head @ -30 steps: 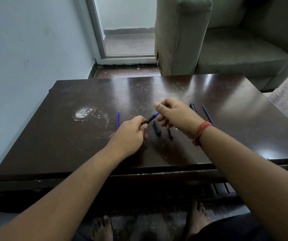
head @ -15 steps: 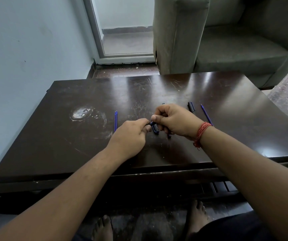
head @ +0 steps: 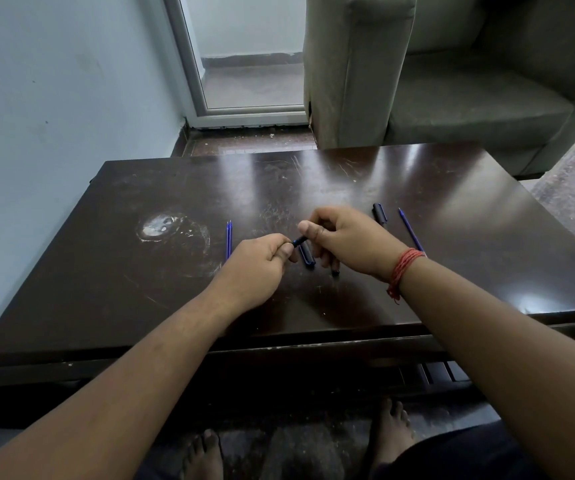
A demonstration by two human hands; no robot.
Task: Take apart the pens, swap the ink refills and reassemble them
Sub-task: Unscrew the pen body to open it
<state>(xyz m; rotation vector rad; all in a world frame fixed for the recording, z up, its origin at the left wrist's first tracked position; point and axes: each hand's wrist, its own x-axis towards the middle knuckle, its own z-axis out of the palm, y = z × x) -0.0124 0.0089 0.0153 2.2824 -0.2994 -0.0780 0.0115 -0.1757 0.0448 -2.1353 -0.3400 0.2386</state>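
Both hands, left hand (head: 256, 263) and right hand (head: 346, 239), pinch one dark pen (head: 300, 241), its ends buried inside each grip.

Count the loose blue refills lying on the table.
2 that I can see: one refill left of the left hand, another beyond the right wrist. The hands may hide more.

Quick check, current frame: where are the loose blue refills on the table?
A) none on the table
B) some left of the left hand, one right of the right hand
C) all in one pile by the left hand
B: blue refills lie left of the left hand; another refill lies right of the right hand.
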